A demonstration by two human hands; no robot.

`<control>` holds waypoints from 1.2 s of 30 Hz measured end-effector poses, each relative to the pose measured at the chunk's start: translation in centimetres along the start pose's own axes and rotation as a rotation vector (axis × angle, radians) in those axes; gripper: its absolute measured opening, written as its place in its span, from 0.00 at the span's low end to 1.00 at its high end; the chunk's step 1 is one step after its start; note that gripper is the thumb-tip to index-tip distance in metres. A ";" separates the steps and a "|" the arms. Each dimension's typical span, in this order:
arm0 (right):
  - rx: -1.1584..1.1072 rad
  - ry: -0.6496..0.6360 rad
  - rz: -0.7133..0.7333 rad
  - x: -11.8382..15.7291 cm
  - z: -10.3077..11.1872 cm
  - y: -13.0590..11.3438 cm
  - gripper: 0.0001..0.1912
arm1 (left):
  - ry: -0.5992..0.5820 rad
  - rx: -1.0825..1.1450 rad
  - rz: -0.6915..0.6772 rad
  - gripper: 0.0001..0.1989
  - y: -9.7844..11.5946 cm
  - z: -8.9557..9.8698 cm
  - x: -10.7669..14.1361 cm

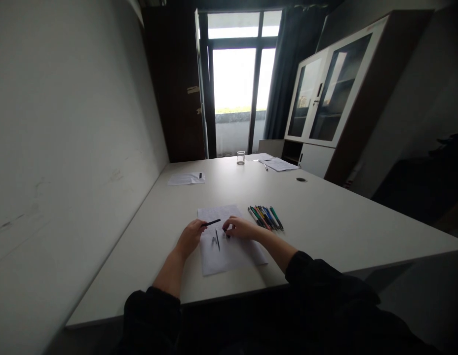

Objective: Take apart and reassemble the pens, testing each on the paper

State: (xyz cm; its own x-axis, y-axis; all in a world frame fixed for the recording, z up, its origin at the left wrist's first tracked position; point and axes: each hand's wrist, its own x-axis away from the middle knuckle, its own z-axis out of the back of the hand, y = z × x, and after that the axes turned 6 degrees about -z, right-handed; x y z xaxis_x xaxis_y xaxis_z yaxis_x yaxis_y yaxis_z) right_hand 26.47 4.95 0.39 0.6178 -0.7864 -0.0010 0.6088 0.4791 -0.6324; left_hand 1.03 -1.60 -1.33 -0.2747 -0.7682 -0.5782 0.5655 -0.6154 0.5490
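My left hand (192,233) is closed on a slim black pen barrel (211,223), which points to the right above the paper. My right hand (239,228) has its fingers bent in a pinch over the paper, at a small dark part (226,232) that is mostly covered by the fingertips. Beneath both hands lie white paper sheets (232,259). Between the hands, a thin dark pen refill (217,240) rests on the paper. Just left of it are some small greyish pieces (213,240), too small to make out.
Right of the paper lies a row of several colored pens (266,218). Farther back on the white table (140,276) are a sheet with a black item (186,179), a clear glass (241,158), more papers (281,164) and a cable hole (301,180). A wall (84,148) borders the left side.
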 end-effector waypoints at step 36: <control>-0.798 0.400 0.008 2.0 -1.1 -1.9 0.15 | -0.059 -0.008 0.019 0.09 0.4 0.3 -0.2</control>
State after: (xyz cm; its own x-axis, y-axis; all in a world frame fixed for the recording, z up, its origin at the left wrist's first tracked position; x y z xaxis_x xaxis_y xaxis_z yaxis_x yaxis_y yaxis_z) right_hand 25.99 2.00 0.71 0.3097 -0.9330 -0.1834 -0.0148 0.1882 -0.9820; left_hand 1.07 -1.70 -0.84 -0.3091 -0.7891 -0.5308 0.5774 -0.5992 0.5546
